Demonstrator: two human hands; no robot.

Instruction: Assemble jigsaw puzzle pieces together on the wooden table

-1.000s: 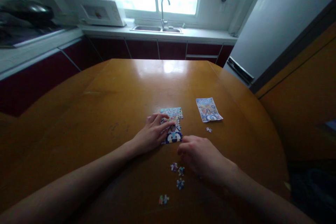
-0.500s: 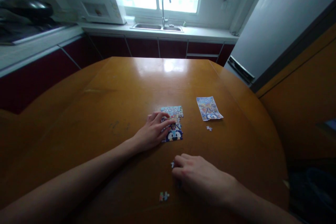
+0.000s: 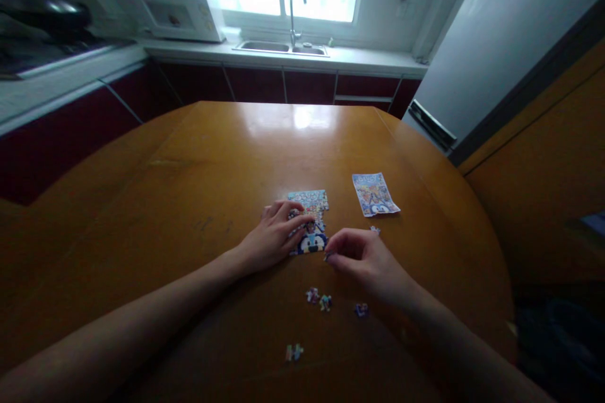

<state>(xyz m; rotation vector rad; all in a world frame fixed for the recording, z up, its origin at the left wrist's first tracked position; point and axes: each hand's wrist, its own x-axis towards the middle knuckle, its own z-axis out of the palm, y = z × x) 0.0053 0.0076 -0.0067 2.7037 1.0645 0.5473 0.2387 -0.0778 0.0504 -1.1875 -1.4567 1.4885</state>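
Note:
A partly joined jigsaw puzzle lies flat on the table, its right side uneven. My left hand rests on its left part with the fingers spread, covering some of the picture. At the puzzle's lower right corner, my right hand pinches a small puzzle piece between thumb and forefinger; most of that piece is hidden. Loose puzzle pieces lie on the wood nearer to me, with one purple piece off to the right and a small group closest to me.
A creased picture sheet lies right of the puzzle, and a loose piece below it is partly behind my right hand. The wooden table is wide with a rounded edge. Beyond it stand a sink and a fridge.
My right hand has moved up and away from me to the puzzle's lower right corner, holding a piece. Loose pieces it covered now show. My left hand stays on the puzzle.

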